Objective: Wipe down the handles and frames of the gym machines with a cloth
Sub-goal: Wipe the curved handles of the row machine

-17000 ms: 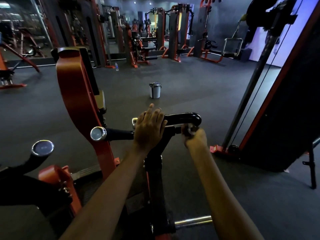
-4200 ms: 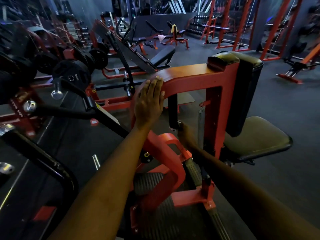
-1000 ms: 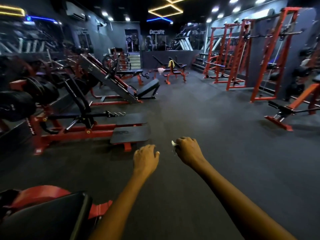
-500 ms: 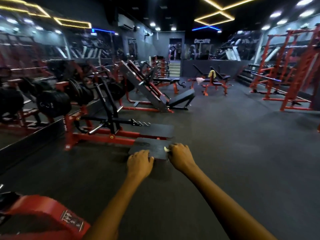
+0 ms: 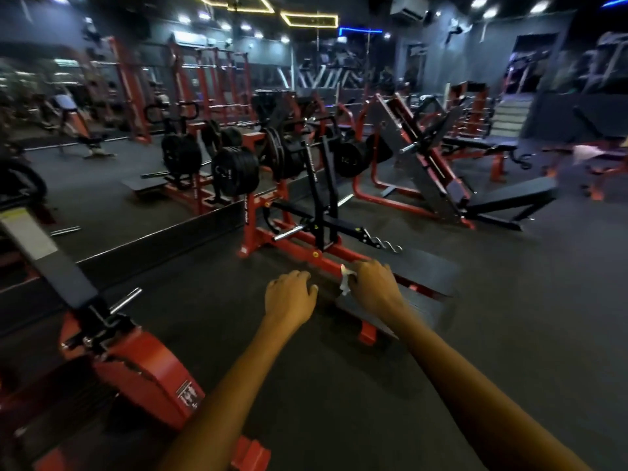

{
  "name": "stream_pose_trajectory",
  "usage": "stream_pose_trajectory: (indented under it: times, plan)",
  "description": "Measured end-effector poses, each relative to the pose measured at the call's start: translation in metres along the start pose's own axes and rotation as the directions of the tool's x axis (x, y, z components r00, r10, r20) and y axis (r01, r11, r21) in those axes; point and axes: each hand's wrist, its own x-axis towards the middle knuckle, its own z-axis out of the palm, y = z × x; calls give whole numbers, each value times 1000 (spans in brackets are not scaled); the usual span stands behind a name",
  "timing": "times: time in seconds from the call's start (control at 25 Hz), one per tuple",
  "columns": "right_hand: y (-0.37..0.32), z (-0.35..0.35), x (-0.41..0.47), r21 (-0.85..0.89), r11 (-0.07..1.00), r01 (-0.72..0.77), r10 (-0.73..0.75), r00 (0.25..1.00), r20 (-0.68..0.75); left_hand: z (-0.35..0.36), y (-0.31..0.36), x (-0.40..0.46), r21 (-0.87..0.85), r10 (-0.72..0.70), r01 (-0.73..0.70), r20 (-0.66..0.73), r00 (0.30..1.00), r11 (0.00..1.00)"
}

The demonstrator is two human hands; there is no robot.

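Note:
Both arms reach forward over the dark gym floor, touching no machine. My right hand (image 5: 375,286) grips a small white cloth (image 5: 346,281), of which only a crumpled corner shows beside the fingers. My left hand (image 5: 289,298) hangs beside it with loosely curled fingers and holds nothing. Straight ahead stands a red-framed plate-loaded machine (image 5: 299,239) with black uprights, a chrome peg and black foot platforms (image 5: 424,270). A red and black machine (image 5: 136,365) sits close at my lower left.
A leg press (image 5: 424,164) with a black pad stands at the right. Black weight plates (image 5: 234,171) hang on the machine in front of a wall mirror at the left. Red racks line the back. Stairs (image 5: 509,117) rise at the far right.
The view has swung left and moved closer to the red plate-loaded machine. Both hands stay held out in front, the right one still gripping the cloth.

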Motion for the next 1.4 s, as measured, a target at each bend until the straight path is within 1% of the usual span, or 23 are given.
stream_pose_trajectory:
  times: [0.12,0.24,0.4,0.48,0.6,0.68,0.88,0.96,1.04,1.12,1.16,1.36,1.4]
  plan:
    - [22,29,80,40,998,49,-52,997,59,16,-12,68,-15,-100,100,-9,995,995]
    - [36,57,169,10,991,132,-133,984,117,23,-27,139,-24,-176,176,-32,984,984]
    - [25,101,264,37,979,202,-205,960,193,23,-68,202,-2,-305,306,-64,950,952]
    - [8,138,316,19,956,292,-289,934,211,24,-101,237,29,-389,393,-94,917,919]
    - [-30,186,399,106,893,438,-450,859,245,23,-156,292,33,-513,523,-152,845,852]
    - [-54,209,453,147,833,533,-553,800,234,20,-191,328,35,-583,599,-187,790,800]
    - [-120,257,588,285,708,647,-704,681,204,-5,-270,405,5,-742,769,-261,618,639]
    - [-160,278,634,368,627,687,-770,619,155,-15,-314,427,-2,-778,825,-332,533,566]
    - [-196,295,657,413,569,711,-813,560,157,-24,-351,438,-13,-804,859,-362,472,511]
    - [-238,321,681,465,494,734,-861,485,149,-32,-391,448,-43,-839,891,-362,407,451]
    - [-259,335,693,487,468,737,-876,460,146,-36,-412,451,-51,-852,904,-359,380,425]
    - [-369,410,753,628,378,681,-918,363,159,-61,-530,466,-72,-884,944,-381,272,321]
    - [-388,420,763,646,371,667,-921,355,161,-67,-551,470,-76,-885,948,-388,256,308]
